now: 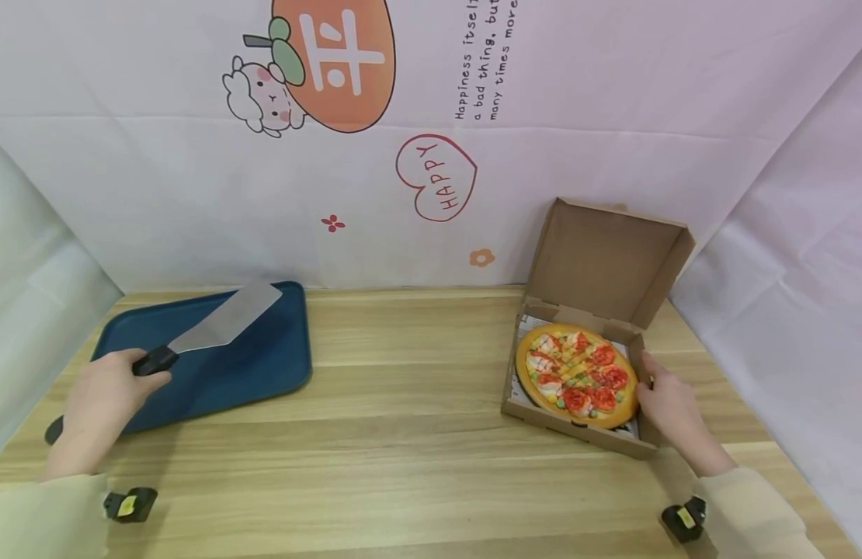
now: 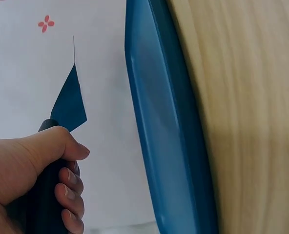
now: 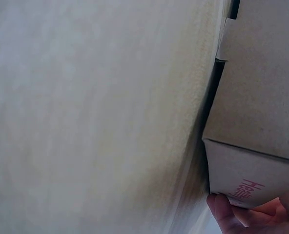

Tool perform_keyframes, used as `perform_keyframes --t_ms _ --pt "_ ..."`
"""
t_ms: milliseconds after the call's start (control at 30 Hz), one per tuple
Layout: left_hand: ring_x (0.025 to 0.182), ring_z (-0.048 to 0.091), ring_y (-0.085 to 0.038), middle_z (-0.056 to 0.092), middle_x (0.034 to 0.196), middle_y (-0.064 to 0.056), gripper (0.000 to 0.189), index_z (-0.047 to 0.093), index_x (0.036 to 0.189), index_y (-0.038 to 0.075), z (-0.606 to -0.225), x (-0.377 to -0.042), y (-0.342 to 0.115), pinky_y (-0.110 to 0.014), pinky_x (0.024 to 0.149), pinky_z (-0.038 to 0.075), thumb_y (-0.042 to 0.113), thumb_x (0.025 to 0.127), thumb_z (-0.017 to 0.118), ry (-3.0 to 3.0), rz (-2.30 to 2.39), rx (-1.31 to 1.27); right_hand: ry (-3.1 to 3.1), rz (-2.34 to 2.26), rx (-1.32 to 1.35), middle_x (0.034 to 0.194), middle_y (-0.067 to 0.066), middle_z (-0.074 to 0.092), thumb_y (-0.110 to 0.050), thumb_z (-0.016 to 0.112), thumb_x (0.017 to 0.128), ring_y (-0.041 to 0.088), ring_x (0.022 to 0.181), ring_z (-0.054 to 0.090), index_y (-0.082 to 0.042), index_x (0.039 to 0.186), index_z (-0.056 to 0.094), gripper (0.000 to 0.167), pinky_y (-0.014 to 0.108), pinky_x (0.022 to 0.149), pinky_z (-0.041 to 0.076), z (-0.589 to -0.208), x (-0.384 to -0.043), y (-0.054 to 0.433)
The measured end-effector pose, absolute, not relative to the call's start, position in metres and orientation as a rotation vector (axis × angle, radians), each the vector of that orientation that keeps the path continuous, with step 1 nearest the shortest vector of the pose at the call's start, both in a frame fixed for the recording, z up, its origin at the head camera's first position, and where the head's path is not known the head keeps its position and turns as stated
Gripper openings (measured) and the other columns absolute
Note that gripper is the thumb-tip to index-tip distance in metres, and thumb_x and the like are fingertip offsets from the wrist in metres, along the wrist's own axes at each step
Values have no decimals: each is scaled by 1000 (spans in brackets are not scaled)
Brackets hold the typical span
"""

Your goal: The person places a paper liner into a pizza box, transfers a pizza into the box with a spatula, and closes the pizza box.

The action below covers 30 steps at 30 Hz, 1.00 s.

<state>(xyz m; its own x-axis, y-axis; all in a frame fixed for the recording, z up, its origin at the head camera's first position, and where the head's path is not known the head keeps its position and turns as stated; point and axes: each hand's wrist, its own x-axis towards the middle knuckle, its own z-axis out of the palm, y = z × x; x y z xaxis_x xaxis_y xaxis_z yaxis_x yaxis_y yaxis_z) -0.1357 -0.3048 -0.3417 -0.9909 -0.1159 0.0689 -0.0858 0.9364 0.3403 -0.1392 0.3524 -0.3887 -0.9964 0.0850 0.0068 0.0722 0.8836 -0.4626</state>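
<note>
My left hand grips the black handle of a spatula with a broad, flat metal blade. The blade overlaps a dark blue tray in the head view; the left wrist view has it raised off to one side of the tray's rim. At the right, an open cardboard pizza box holds a whole pizza with tomato slices on top. My right hand holds the box's right side wall, its fingertips at the wall's edge in the right wrist view.
Pale wood table lies between tray and box. The box lid stands up at the back, near a printed white cloth that hangs behind the table. White cloth also hangs at both sides.
</note>
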Motion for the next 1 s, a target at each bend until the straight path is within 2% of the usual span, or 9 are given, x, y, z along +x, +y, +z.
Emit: perform_keyframes --t_ms 133,300,467,667,867,1000 --pt "53 44 -22 53 63 -12 31 58 89 -8 -345 -136 -313 -30 45 30 22 82 64 -3031 -521 195 -3020 744 -120 128 41 30 -4 38 89 18 50 37 19 132 25 50 27 42 34 -388 -139 352" --pt "55 47 -24 56 69 -21 35 57 92 -11 -349 -135 -322 -30 46 32 21 81 65 -3045 -499 226 -3017 750 -114 128 41 30 -3 38 88 17 46 37 19 132 25 50 26 40 34 -388 -138 351" --pt "56 47 -24 56 67 -18 33 57 89 -11 -354 -135 -330 -31 47 32 20 81 65 -3059 -517 268 -3014 747 -113 127 41 30 -3 38 88 17 46 37 19 132 25 51 27 40 35 -387 -138 350" --pt "59 50 -29 56 73 -26 36 56 91 -14 -362 -136 -338 -33 48 34 18 79 67 -3058 -484 335 -3007 743 -119 126 42 32 -3 38 87 17 47 38 19 131 26 51 27 40 35 -388 -138 350" --pt "58 48 -28 54 66 -20 30 57 82 -11 -367 -137 -343 -34 49 34 16 78 68 -3068 -457 358 -3000 752 -119 126 42 32 -3 38 87 16 45 37 19 131 26 51 26 39 35 -388 -137 350" --pt "64 51 -35 56 74 -27 33 57 87 -13 -369 -138 -344 -40 55 38 16 77 69 -3096 -425 416 -2997 748 -120 124 42 34 -2 39 87 15 42 37 19 131 26 50 26 39 34 -388 -137 350"
